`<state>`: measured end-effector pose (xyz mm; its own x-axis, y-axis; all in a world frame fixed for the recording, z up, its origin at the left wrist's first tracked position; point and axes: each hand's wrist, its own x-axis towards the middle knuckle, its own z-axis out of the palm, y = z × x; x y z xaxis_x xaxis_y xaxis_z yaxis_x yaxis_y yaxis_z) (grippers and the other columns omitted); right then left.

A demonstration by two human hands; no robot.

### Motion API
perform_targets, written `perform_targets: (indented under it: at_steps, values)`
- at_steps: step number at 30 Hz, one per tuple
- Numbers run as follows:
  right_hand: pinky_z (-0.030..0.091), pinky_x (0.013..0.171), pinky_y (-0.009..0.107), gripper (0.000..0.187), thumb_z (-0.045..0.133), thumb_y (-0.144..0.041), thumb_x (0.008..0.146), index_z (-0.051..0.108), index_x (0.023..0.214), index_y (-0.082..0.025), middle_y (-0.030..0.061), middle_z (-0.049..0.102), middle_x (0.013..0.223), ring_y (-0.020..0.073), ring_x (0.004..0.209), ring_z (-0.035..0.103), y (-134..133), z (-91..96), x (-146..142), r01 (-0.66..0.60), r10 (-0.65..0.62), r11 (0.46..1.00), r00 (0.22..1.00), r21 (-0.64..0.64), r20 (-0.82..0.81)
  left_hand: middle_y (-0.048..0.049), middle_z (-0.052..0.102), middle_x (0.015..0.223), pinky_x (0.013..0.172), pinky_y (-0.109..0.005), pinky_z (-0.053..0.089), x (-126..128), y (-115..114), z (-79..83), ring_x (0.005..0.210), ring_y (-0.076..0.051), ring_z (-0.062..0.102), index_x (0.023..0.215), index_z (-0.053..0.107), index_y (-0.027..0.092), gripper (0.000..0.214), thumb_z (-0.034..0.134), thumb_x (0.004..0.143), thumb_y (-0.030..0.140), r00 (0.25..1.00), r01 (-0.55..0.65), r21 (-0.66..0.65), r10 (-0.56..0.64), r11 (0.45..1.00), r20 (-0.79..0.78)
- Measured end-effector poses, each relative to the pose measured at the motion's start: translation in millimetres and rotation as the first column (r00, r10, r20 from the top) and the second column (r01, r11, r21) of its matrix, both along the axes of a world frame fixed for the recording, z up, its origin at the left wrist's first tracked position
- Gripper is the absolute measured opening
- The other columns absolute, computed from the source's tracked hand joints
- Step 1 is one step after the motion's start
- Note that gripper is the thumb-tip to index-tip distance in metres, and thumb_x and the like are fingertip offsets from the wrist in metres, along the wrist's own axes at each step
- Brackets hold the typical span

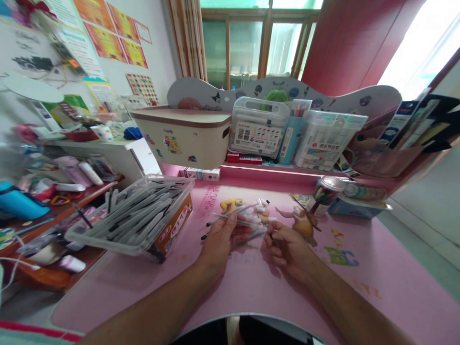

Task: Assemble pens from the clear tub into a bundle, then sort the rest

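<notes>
- The left hand (220, 235) is partly closed, its thumb and fingers pinching a slim translucent pen (244, 222) above the middle of the worktop (230, 287).
- The right hand (289, 247) is half curled, fingertips bent in towards the thumb, just beside the pens; I cannot tell whether it grips anything.
- Loose pens (259, 209), clear and whitish with some black ends, lie in a pile on the worktop behind and between the two hands.
- Left of the hands, a clear plastic box (104, 244) without a lid is heaped with greyish translucent pens (143, 215), lying mostly lengthwise.
- On the shelf behind stand a lidded cream bin (179, 139), a clear handled case (258, 136), a light-blue holder (286, 143) with pencils upright in it, and a clear case (325, 139) of markers.
- At the right, a clear jar (325, 191) has dark contents too blurred to name.
- The box carries an orange label (176, 225) with Chinese characters, too blurred to read.
- The worktop's printed letters (340, 256) read "BC"; the marker case bears Chinese characters.
</notes>
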<state>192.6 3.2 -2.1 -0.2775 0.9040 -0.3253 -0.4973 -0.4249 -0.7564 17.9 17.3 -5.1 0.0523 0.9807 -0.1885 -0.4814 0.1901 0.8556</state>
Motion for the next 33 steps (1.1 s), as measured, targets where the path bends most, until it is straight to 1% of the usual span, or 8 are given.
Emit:
perform_targets:
  at_steps: [4, 9, 13, 16, 21, 26, 30, 33]
  values:
    - [0.011, 0.032, 0.014, 0.027, 0.072, -0.031, 0.069, 0.055, 0.086, -0.02, -0.0047, 0.055, 0.063, 0.0033, 0.039, 0.033, -2.1, 0.5, 0.2, -0.073, 0.076, 0.994, 0.996, -0.081, 0.036, -0.0072, 0.073, 0.08, 0.064, -0.025, 0.053, 2.7, -6.6, 2.5, 0.068, -0.016, 0.067, 0.082, 0.067, 0.014, 0.037, 0.073, 0.076, 0.049, 0.995, 0.029, 0.031, -0.026, 0.999, -0.096]
    - [0.01, 0.032, 0.014, 0.037, 0.076, -0.041, 0.072, 0.047, 0.067, -0.019, -0.0078, 0.043, 0.053, 0.0015, 0.037, 0.027, -3.9, -3.0, -1.9, -0.132, 0.131, 0.991, 0.977, -0.003, 0.169, -0.0071, 0.073, 0.088, 0.079, -0.03, 0.052, 0.8, -2.9, 6.7, 0.084, -0.019, 0.068, 0.083, 0.066, 0.015, 0.032, 0.067, 0.083, 0.047, 0.998, -0.062, 0.097, 0.064, 0.993, -0.022]
    - [0.013, 0.032, 0.012, 0.031, 0.076, -0.034, 0.071, 0.05, 0.065, -0.018, -0.0079, 0.041, 0.051, 0.0016, 0.038, 0.025, 2.7, -7.5, 3.6, 0.037, -0.035, 0.999, 0.994, -0.023, 0.1, -0.0009, 0.066, 0.077, 0.08, -0.032, 0.052, -12.8, 13.2, 18.3, 0.077, -0.016, 0.066, 0.081, 0.059, 0.018, 0.025, 0.064, 0.085, 0.043, 0.924, -0.352, 0.206, 0.304, 0.913, 0.231]
    - [0.014, 0.032, 0.012, 0.025, 0.076, -0.03, 0.069, 0.056, 0.068, -0.016, -0.0072, 0.042, 0.053, 0.0016, 0.039, 0.027, 8.6, -12.3, 7.6, 0.157, -0.155, 0.987, 0.986, -0.032, 0.061, 0.0053, 0.055, 0.069, 0.062, -0.024, 0.049, -17.7, 15.6, 23.7, 0.056, -0.008, 0.053, 0.085, 0.056, 0.02, 0.021, 0.069, 0.081, 0.036, 0.883, -0.429, 0.178, 0.369, 0.886, 0.29]
    - [0.016, 0.032, 0.012, 0.03, 0.079, -0.037, 0.07, 0.057, 0.072, -0.016, -0.0081, 0.041, 0.053, 0.0017, 0.039, 0.027, 4.4, -14.5, -1.4, 0.192, -0.193, 0.981, 0.977, 0.02, 0.09, 0.0069, 0.051, 0.067, 0.047, -0.015, 0.035, 1.0, -1.3, 11.9, 0.05, -0.005, 0.044, 0.096, 0.059, 0.02, 0.034, 0.078, 0.069, 0.023, 0.984, -0.147, 0.03, 0.143, 0.989, 0.104]
    - [0.016, 0.032, 0.015, 0.036, 0.076, -0.049, 0.072, 0.061, 0.077, -0.016, -0.008, 0.042, 0.054, 0.0022, 0.037, 0.026, -6.9, -13.5, -15.8, -0.074, 0.061, 0.996, 0.973, 0.054, 0.222, 0.004, 0.05, 0.061, 0.046, -0.016, 0.034, 14.2, -7.7, 0.0, 0.049, -0.006, 0.045, 0.075, 0.058, 0.015, 0.035, 0.076, 0.073, 0.045, 0.996, 0.06, -0.044, -0.057, 0.997, 0.075]
    - [0.022, 0.036, 0.018, 0.027, 0.068, -0.045, 0.077, 0.06, 0.083, -0.02, -0.0074, 0.041, 0.055, 0.0066, 0.041, 0.031, -4.3, -13.8, -13.8, 0.061, -0.098, 0.986, 0.965, 0.157, 0.243, 0.0015, 0.056, 0.064, 0.054, -0.022, 0.047, 9.9, -6.3, 5.8, 0.052, -0.01, 0.054, 0.07, 0.051, 0.017, 0.032, 0.065, 0.085, 0.041, 0.977, 0.111, -0.154, -0.079, 0.982, 0.199]
    - [0.034, 0.047, 0.024, 0.011, 0.061, -0.033, 0.082, 0.061, 0.085, -0.023, -0.0041, 0.048, 0.057, 0.0118, 0.05, 0.042, -4.8, -7.1, -10.7, 0.082, -0.26, 0.916, 0.867, 0.393, 0.425, -0.0025, 0.061, 0.069, 0.069, -0.033, 0.055, 10.4, -9.0, 10.8, 0.065, -0.016, 0.064, 0.074, 0.056, 0.015, 0.026, 0.049, 0.095, 0.028, 0.922, 0.282, -0.312, -0.166, 0.907, 0.349]
